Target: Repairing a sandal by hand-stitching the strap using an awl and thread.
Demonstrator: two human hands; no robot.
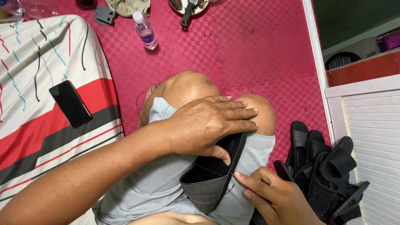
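Note:
A black shoe upper point(210, 179) with a grey quilted edge lies on my lap, across my grey shorts point(141, 187). My left hand point(208, 123) rests flat over its top part, thumb hooked on the inner edge. My right hand point(275, 200) pinches the piece's right rim near the stitched seam; a thin thread seems to run along that edge.
A heap of black sandal parts point(323, 171) lies to my right beside a white slatted panel point(375, 133). A black phone point(70, 103) rests on a striped cloth point(33, 83) at left. A plastic water bottle point(144, 30) stands on the red foam mat point(258, 54) ahead.

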